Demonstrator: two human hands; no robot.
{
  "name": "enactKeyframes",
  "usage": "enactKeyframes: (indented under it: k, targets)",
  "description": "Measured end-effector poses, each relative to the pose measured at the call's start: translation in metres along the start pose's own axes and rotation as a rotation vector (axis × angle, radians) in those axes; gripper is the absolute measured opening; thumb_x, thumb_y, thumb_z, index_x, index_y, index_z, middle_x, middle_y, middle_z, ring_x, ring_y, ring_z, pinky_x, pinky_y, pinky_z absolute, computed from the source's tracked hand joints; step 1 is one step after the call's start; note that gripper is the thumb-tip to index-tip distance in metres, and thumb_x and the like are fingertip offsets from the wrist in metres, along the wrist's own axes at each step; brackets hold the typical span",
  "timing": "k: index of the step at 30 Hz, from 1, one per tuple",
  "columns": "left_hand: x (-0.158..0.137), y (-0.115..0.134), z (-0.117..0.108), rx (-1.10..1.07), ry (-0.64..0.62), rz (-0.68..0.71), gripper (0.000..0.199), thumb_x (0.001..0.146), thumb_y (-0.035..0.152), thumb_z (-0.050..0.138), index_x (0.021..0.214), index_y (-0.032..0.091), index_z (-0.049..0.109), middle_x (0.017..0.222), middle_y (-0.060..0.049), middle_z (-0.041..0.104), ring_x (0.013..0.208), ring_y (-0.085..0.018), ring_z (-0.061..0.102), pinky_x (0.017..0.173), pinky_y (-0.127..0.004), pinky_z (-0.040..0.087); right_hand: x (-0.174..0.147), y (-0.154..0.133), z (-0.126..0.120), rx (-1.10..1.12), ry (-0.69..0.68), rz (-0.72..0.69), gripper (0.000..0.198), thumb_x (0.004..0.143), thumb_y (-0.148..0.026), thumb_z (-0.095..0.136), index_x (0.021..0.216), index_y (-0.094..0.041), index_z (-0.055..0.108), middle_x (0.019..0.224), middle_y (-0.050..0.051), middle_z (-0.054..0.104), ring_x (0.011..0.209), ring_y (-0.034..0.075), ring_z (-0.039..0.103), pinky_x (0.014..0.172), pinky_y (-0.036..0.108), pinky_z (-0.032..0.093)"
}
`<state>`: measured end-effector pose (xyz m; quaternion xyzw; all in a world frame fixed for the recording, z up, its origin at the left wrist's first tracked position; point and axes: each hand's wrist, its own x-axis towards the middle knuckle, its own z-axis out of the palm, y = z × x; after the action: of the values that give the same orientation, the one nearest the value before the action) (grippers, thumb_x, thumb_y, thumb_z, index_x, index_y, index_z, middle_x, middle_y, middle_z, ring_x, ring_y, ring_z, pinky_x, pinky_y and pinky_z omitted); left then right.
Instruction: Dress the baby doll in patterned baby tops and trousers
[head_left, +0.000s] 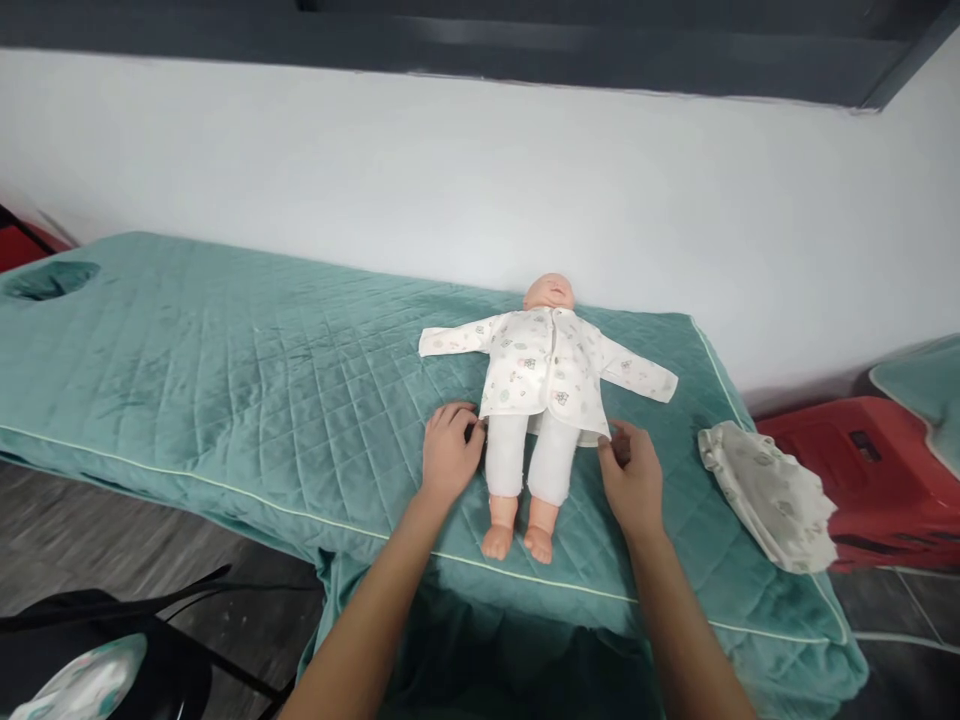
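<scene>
A baby doll [508,512] lies on its back on the green quilted bed, its head toward the wall and its feet toward me. It wears a white printed baby shirt [517,365], closed down the front, with both sleeves spread out sideways. White fabric covers its legs; the feet are bare. My left hand [452,450] is closed at the shirt's lower left corner, the hem between thumb and fingers. On the other side, my right hand [631,478] pinches the hem's lower right corner. The fingertips of both hands are partly hidden.
The green bed cover [225,370] stretches far left, with a face hole [52,280] at its end. Folded printed baby clothing [772,495] lies at the right edge, beside a red plastic chair [885,470]. A white wall [450,170] stands behind. A black seat [172,670] is lower left.
</scene>
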<state>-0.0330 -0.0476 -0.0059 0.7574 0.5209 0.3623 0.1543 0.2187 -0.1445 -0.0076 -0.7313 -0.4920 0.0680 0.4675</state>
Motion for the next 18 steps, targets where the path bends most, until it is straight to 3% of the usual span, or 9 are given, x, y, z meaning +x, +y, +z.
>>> enactKeyframes:
  k: [3, 5, 9, 14, 16, 18]
  targets:
    - [-0.001, -0.003, 0.0, -0.137, 0.032, -0.014, 0.008, 0.092, 0.021, 0.052, 0.09, 0.022, 0.061, 0.109, -0.007, 0.069, 0.108, -0.024, 0.063, 0.098, -0.047, 0.048, -0.003, 0.001, -0.002, 0.16, 0.023, -0.024, 0.031, 0.092, -0.041, 0.058, 0.116, -0.021, 0.061, 0.11, 0.01, 0.062, 0.093, 0.023, 0.061, 0.072, 0.038, 0.054]
    - [-0.001, -0.002, 0.0, -0.245, 0.085, -0.009, 0.011, 0.093, 0.022, 0.051, 0.1, 0.023, 0.06, 0.113, -0.007, 0.067, 0.111, -0.022, 0.062, 0.1, -0.045, 0.049, -0.004, -0.002, -0.003, 0.194, 0.029, -0.082, 0.035, 0.093, -0.037, 0.059, 0.124, -0.023, 0.057, 0.126, 0.012, 0.058, 0.111, 0.026, 0.059, 0.083, 0.042, 0.055]
    - [0.004, 0.006, 0.003, -0.294, 0.114, 0.13, 0.025, 0.092, 0.024, 0.055, 0.118, 0.024, 0.056, 0.13, -0.009, 0.061, 0.125, -0.022, 0.055, 0.111, -0.046, 0.043, 0.0, -0.015, 0.005, 0.059, -0.047, -0.314, 0.043, 0.094, -0.03, 0.058, 0.136, -0.025, 0.052, 0.145, 0.013, 0.048, 0.135, 0.029, 0.044, 0.11, 0.054, 0.04]
    - [0.024, 0.019, 0.017, -0.26, 0.036, 0.235, 0.051, 0.081, 0.021, 0.067, 0.13, 0.024, 0.052, 0.132, -0.01, 0.056, 0.129, -0.026, 0.05, 0.114, -0.046, 0.04, 0.015, -0.028, 0.026, 0.02, 0.017, -0.398, 0.026, 0.097, -0.025, 0.049, 0.118, -0.025, 0.065, 0.121, 0.01, 0.061, 0.117, 0.027, 0.055, 0.103, 0.048, 0.045]
    - [0.031, 0.021, 0.022, -0.256, 0.039, 0.229, 0.058, 0.077, 0.02, 0.071, 0.131, 0.024, 0.053, 0.129, -0.01, 0.054, 0.127, -0.026, 0.05, 0.114, -0.045, 0.04, 0.021, -0.03, 0.032, 0.082, 0.061, -0.343, 0.019, 0.097, -0.029, 0.051, 0.105, -0.023, 0.067, 0.109, 0.009, 0.062, 0.106, 0.025, 0.057, 0.095, 0.043, 0.048]
    - [0.034, 0.022, 0.025, -0.251, 0.038, 0.23, 0.044, 0.08, 0.022, 0.07, 0.122, 0.025, 0.06, 0.126, -0.009, 0.053, 0.123, -0.024, 0.051, 0.112, -0.044, 0.041, 0.027, -0.028, 0.035, 0.188, 0.073, -0.212, 0.02, 0.096, -0.037, 0.053, 0.09, -0.021, 0.064, 0.091, 0.004, 0.06, 0.088, 0.02, 0.057, 0.081, 0.036, 0.049]
